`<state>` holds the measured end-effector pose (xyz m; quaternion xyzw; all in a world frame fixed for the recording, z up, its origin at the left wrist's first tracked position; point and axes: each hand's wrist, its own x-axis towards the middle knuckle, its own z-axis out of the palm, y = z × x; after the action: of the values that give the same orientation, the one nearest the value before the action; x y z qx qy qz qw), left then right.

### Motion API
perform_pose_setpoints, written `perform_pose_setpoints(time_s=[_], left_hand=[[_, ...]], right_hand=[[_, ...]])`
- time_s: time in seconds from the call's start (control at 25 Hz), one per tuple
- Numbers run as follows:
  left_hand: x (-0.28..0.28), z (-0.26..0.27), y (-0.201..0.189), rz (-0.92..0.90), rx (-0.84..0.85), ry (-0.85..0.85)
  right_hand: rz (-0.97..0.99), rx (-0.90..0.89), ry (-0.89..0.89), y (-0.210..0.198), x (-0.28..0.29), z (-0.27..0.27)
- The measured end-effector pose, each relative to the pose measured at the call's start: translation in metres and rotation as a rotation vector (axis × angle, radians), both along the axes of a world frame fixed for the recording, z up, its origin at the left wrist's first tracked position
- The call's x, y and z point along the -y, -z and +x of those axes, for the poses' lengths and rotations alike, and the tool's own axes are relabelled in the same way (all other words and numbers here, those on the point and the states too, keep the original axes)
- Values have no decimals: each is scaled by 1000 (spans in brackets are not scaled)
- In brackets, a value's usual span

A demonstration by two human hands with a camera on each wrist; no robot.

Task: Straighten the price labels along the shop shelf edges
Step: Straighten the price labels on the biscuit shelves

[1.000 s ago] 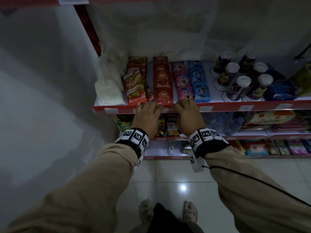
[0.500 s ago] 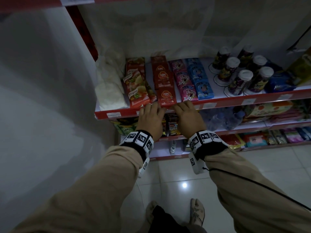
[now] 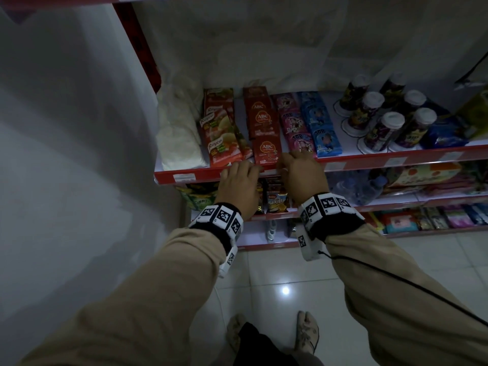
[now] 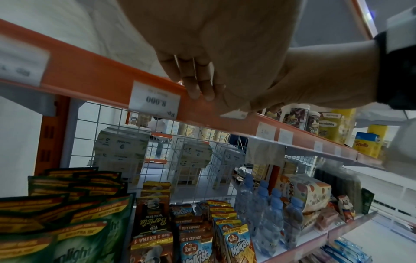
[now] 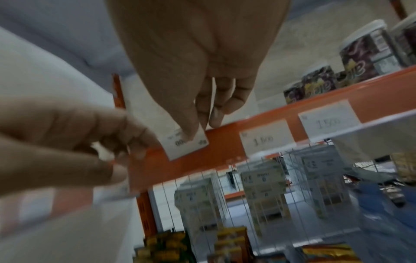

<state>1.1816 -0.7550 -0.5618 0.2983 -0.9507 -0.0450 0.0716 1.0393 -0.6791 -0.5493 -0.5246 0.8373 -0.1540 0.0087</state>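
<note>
My hands meet at the red shelf rail (image 3: 369, 164), just below the ABC sachets (image 3: 266, 150). In the right wrist view my right hand (image 5: 202, 128) pinches a white price label (image 5: 186, 149) that sits tilted, with one corner lifted above the rail. My left hand (image 5: 126, 147) is just left of it, fingertips pressing on the rail. In the left wrist view those fingers (image 4: 198, 90) touch the rail right of a flat label reading Rp 8.000 (image 4: 155, 99). From the head view, my left hand (image 3: 248, 167) and right hand (image 3: 287, 162) hide the held label.
More labels sit along the rail, one at the left end (image 3: 184, 177) and others to the right (image 3: 393, 161). Sachets, a white bag (image 3: 179, 133) and lidded cups (image 3: 383, 128) fill this shelf. Lower shelves hold snack packets (image 4: 236, 243) and water bottles (image 4: 270, 213). A white wall stands left.
Both hands stay at the same spot on the rail under the ABC sachets. Only the head view has shifted a little.
</note>
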Motion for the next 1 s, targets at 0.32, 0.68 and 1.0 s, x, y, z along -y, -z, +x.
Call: perform_pose_setpoints(time_s=[0.32, 0.68, 1.0], left_hand=[[10, -4, -1, 296, -237, -58], [9, -5, -1, 291, -248, -52], [10, 0, -6, 279, -239, -26]], right_hand=[[-434, 868, 290, 2, -1, 4], [-344, 690, 98, 7, -5, 10], [-344, 800, 106, 6, 1, 7]])
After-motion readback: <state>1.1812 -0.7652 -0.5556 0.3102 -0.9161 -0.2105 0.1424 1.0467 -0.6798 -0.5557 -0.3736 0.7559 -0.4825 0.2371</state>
